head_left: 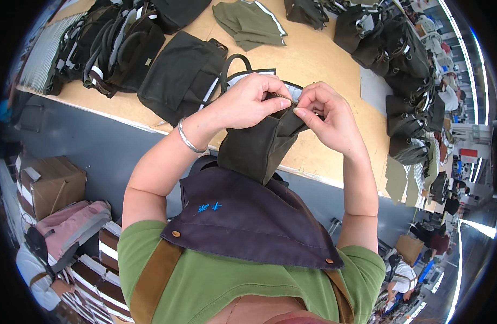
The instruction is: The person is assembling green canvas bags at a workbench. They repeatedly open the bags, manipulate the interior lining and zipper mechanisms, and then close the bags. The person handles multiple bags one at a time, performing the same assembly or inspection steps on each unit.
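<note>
A dark olive fabric bag [254, 148] stands against the table's near edge, right in front of my apron. Its top is partly open, and a zipper edge runs along the rim between my hands. My left hand [257, 100], with a silver bangle on the wrist, pinches the rim on the left side. On the right, my right hand [329, 116] grips the same rim with thumb and fingers, close to the left fingertips. A dark carry handle [227, 67] loops up behind my left hand. The zipper pull, if there, is too small to make out.
Finished-looking dark bags lie at left [183, 75], and more are heaped at far left [124, 59]. Olive fabric pieces [251, 24] rest at the back of the wooden table [313, 59]. Several bags [402, 54] line the right edge. A cardboard box [56, 186] stands at lower left.
</note>
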Motion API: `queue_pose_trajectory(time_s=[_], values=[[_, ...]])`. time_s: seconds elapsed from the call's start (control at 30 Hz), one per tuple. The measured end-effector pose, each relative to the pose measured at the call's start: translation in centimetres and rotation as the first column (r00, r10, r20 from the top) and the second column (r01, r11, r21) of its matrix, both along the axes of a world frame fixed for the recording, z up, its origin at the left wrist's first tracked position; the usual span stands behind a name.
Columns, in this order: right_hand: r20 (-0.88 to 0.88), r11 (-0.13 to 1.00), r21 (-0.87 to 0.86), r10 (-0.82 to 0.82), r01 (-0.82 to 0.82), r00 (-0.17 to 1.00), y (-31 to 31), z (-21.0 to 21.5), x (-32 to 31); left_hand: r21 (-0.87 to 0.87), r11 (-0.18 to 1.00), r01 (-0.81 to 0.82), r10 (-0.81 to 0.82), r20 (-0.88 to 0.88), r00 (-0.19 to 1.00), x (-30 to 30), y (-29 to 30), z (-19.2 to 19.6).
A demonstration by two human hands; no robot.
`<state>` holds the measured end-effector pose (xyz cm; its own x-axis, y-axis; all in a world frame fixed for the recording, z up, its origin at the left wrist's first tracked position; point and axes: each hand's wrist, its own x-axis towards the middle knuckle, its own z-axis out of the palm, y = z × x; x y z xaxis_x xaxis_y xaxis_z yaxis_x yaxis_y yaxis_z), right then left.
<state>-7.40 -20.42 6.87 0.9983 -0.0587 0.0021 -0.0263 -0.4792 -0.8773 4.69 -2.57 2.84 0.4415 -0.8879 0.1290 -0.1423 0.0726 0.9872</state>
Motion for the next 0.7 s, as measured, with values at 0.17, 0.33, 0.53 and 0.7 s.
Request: queue_pose_trajectory(time_s=[0.17, 0.33, 0.53, 0.7], values=[[0.006, 0.997, 0.074, 0.011, -0.012, 1.0, -0.06, -0.04, 0.34, -0.029, 0.999, -0.013, 0.01, -0.11, 0.994, -0.28, 0.06, 0.05], [-0.018, 0.997, 0.071, 0.02, -0.018, 1.0, 0.0, 0.06, 0.42, -0.049, 0.997, -0.063, 0.054, -0.18, 0.982, -0.76, -0.15, -0.36], [-0.047, 0.995, 0.089, 0.059, -0.055, 0.997, 0.09, 0.0, 0.06, 0.003, 0.996, -0.09, 0.089, -0.165, 0.982, -0.78, -0.05, -0.29], [-0.028, 0.995, 0.104, -0.002, 0.005, 1.0, 0.08, -0.49, 0.13, -0.047, 0.997, -0.06, 0.048, -0.211, 0.976, -0.95, 0.21, 0.13]])
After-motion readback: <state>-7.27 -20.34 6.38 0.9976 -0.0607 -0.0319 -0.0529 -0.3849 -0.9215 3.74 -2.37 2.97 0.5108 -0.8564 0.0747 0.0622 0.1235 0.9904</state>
